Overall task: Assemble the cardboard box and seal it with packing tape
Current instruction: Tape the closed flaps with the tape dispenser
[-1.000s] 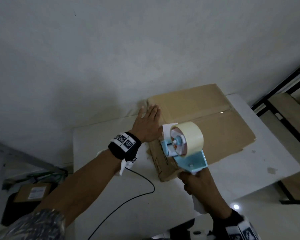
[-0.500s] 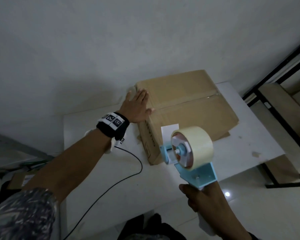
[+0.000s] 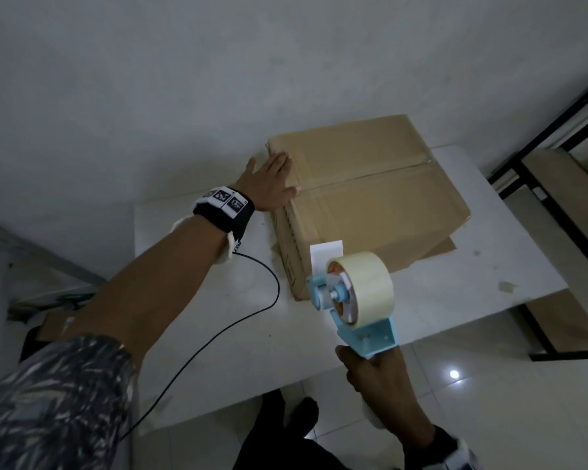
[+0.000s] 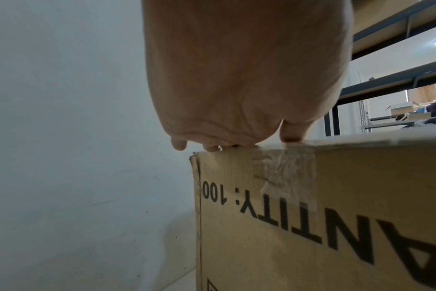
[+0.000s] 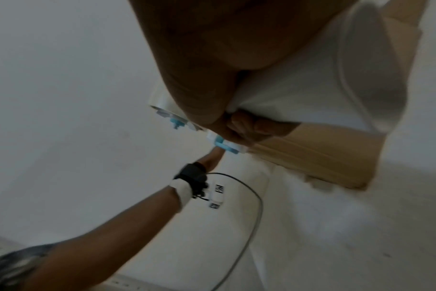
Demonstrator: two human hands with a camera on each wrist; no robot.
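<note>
Head view downward; wrist views close.

Left hand (image 3: pixel 272 179) flat, fingers straight; right hand (image 3: pixel 375 374) curled, gripping.

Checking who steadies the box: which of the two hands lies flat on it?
The left hand, fingers straight on the cardboard box; the right hand grips the tape dispenser.

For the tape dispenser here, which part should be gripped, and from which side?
Grip the tape dispenser by its handle below the blue frame, coming from the near side, as the right hand does. That probably keeps fingers off the roll and leaves its front end free to meet the cardboard box.
</note>
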